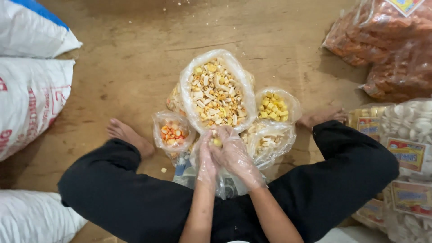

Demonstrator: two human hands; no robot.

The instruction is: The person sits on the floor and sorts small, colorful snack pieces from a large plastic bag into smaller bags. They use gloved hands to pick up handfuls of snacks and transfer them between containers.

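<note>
I sit on the floor with my legs apart, both hands in thin clear plastic gloves. My left hand (206, 158) and my right hand (235, 156) are pressed together over a small clear bag (223, 185) in my lap, pinching a few yellow snack pieces (217, 142) between the fingers. Just beyond them stands a large open bag of mixed white and yellow snacks (216, 93). Around it stand smaller open bags: orange pieces (172, 132) on the left, yellow cubes (273, 108) on the right, white sticks (267, 139) near my right hand.
White sacks (31, 85) lie along the left edge. Big bags of orange snacks (387, 40) sit at the top right, and packets of white crackers with labels (407, 148) are stacked at the right. The floor (135, 58) is brown wood.
</note>
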